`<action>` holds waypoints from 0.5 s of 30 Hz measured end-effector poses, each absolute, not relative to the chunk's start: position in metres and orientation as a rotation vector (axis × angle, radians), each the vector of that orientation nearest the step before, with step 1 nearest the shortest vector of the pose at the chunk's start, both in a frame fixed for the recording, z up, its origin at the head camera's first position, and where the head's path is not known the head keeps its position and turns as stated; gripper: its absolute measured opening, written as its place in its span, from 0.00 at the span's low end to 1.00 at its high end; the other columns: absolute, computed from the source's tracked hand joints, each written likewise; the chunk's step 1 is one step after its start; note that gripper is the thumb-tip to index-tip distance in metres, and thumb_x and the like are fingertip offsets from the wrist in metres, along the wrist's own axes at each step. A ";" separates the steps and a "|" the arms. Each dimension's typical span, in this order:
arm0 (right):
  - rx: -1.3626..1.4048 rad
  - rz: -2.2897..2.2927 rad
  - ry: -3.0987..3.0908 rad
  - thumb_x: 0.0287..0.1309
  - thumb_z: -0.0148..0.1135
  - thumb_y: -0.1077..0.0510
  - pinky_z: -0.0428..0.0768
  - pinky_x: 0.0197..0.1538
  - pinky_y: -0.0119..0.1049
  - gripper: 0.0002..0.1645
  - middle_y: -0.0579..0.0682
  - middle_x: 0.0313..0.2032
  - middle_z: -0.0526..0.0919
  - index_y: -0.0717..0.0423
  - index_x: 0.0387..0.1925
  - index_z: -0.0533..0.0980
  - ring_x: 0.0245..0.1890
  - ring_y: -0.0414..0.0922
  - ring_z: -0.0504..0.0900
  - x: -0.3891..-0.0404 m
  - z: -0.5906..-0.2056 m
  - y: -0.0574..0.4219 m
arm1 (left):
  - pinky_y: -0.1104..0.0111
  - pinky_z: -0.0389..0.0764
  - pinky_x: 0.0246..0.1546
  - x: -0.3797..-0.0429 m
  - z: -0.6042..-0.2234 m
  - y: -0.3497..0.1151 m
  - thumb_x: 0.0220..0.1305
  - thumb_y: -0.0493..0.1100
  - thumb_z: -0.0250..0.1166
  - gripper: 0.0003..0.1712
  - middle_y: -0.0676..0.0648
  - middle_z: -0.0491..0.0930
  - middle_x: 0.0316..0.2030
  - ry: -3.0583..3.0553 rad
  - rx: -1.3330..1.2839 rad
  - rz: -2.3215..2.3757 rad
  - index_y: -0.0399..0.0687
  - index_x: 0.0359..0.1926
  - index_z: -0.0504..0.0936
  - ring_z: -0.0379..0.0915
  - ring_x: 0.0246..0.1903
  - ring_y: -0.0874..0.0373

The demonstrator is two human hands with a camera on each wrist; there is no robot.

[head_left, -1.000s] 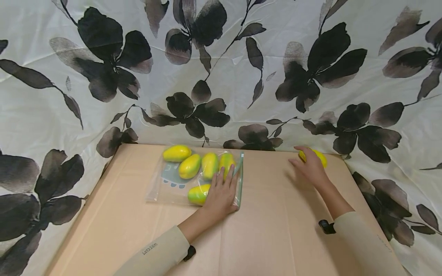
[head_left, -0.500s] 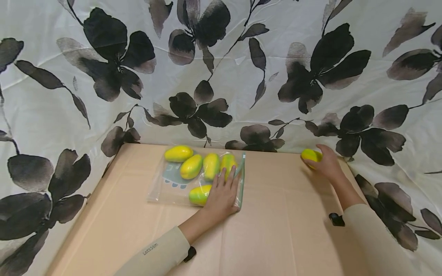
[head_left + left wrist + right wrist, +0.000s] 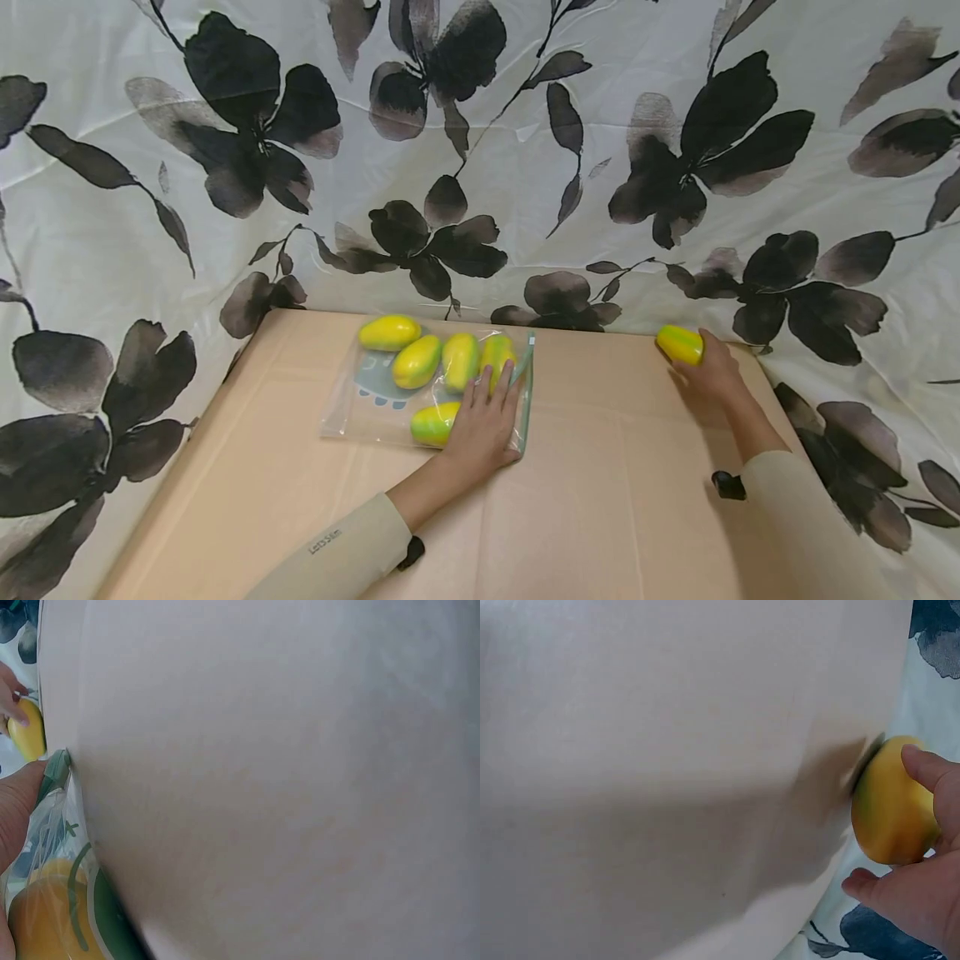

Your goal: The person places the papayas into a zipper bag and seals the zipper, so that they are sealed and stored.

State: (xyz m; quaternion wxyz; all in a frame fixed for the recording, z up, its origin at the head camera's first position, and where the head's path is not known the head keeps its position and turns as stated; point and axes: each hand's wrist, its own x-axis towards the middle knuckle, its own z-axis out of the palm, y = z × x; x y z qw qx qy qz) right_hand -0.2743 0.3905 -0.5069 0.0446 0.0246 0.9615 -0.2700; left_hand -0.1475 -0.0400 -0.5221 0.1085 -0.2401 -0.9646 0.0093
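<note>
A clear zip bag (image 3: 348, 421) with a green zip edge lies at the back of the board, and several yellow-green mangoes (image 3: 416, 362) are in it. On the bag's right part rests my left hand (image 3: 480, 425), its fingers spread and straight. The left wrist view shows the thumb touching the green zip edge (image 3: 55, 772). Over by the back right corner, my right hand (image 3: 716, 371) holds another mango (image 3: 680, 344). In the right wrist view this mango (image 3: 892, 806) sits against the thumb; the grip's far side is partly hidden.
A tan cardboard board (image 3: 577, 483) forms the work surface, with its back edge just behind the bag and the right hand. White cloth with dark printed flowers (image 3: 420, 242) surrounds it at the back and sides.
My right hand has shifted right and turned, so the mango it grips now points out to its left instead of lying mostly behind it. The left hand has stayed on the bag.
</note>
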 end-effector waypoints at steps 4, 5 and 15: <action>0.076 -0.848 2.952 0.66 0.63 0.58 0.62 0.66 0.72 0.53 0.81 0.68 0.56 0.73 0.78 0.42 0.62 0.74 0.61 -0.276 -0.510 0.391 | 0.42 0.61 0.74 -0.148 -0.522 -0.039 0.45 0.72 0.78 0.73 0.38 0.41 0.83 -2.838 -0.708 0.028 0.42 0.81 0.53 0.50 0.78 0.33; 0.065 -0.848 2.962 0.66 0.63 0.58 0.62 0.66 0.72 0.53 0.81 0.67 0.57 0.74 0.77 0.43 0.62 0.74 0.62 -0.276 -0.510 0.392 | 0.42 0.61 0.74 -0.148 -0.523 -0.038 0.45 0.72 0.78 0.72 0.38 0.41 0.83 -2.837 -0.707 0.032 0.42 0.81 0.53 0.50 0.78 0.34; -0.036 -0.937 3.009 0.67 0.64 0.60 0.58 0.68 0.74 0.50 0.82 0.68 0.57 0.75 0.77 0.46 0.66 0.76 0.59 -0.271 -0.510 0.393 | 0.42 0.62 0.74 -0.150 -0.523 -0.036 0.45 0.73 0.77 0.72 0.37 0.42 0.83 -2.832 -0.700 0.051 0.41 0.81 0.53 0.50 0.78 0.33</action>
